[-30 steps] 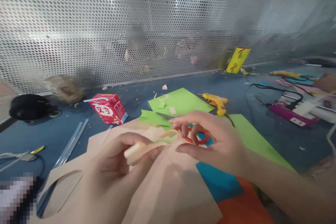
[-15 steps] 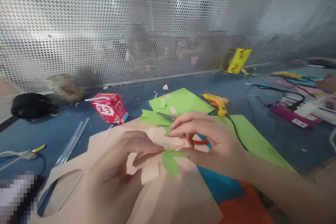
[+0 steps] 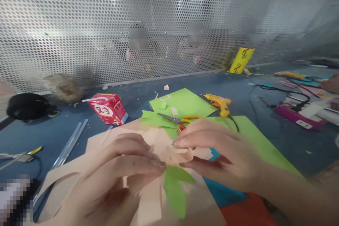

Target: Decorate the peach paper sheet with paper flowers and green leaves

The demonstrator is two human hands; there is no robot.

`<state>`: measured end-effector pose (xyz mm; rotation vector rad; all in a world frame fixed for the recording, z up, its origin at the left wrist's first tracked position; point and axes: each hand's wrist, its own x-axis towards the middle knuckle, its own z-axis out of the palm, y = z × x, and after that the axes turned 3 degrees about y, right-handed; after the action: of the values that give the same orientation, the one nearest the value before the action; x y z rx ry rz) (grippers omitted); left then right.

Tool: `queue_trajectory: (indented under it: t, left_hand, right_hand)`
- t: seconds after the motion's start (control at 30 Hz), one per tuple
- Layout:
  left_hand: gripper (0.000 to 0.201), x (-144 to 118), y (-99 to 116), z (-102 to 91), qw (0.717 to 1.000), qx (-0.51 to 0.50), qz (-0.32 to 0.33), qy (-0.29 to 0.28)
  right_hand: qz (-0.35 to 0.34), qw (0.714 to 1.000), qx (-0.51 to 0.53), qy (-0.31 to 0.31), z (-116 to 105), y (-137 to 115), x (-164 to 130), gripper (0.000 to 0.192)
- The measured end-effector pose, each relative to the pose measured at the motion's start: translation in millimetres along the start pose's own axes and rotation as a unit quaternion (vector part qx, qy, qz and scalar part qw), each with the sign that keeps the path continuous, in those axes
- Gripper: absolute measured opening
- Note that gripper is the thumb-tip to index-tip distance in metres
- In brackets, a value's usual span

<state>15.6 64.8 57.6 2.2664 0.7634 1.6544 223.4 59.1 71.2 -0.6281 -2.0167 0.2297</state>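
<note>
Between both hands is a folded beige paper piece with green paper leaves hanging from its lower side. My left hand grips its left end, thumb and fingers closed near a beige strip. On the other side, my right hand pinches a curled part of the beige paper between thumb and fingertips. Just beyond that hand lie scissors with a yellow and a red handle, partly covered by the fingers. Cut beige sheets lie underneath.
Green paper sheets and a yellow glue gun lie beyond my hands. A red drink carton and clear glue sticks are on the left. At right stands a purple power strip. A perforated metal screen closes the back.
The beige piece has turned in my hands, so its green leaves show more fully and hang lower. My right hand has shifted, uncovering more of the scissors.
</note>
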Motion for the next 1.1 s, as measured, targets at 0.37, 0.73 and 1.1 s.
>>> queue_trajectory:
  t: [0.37, 0.73, 1.1]
  left_hand:
    - [0.020, 4.3, 1.7, 2.0, 1.000, 0.003, 0.011, -0.010]
    - [0.023, 3.0, -0.1, 2.3, 1.000, -0.013, 0.009, -0.011]
    - [0.032, -4.0, 1.1, 1.8, 0.998, -0.038, -0.044, -0.029]
  right_hand:
    - [-0.040, 0.997, -0.051, -0.040, -2.6, -2.5, 0.7, 0.015]
    - [-0.046, 0.996, -0.065, -0.043, -1.4, -2.4, 0.6, 0.014]
    - [-0.049, 0.997, -0.050, -0.037, 0.3, -1.0, 1.1, 0.013]
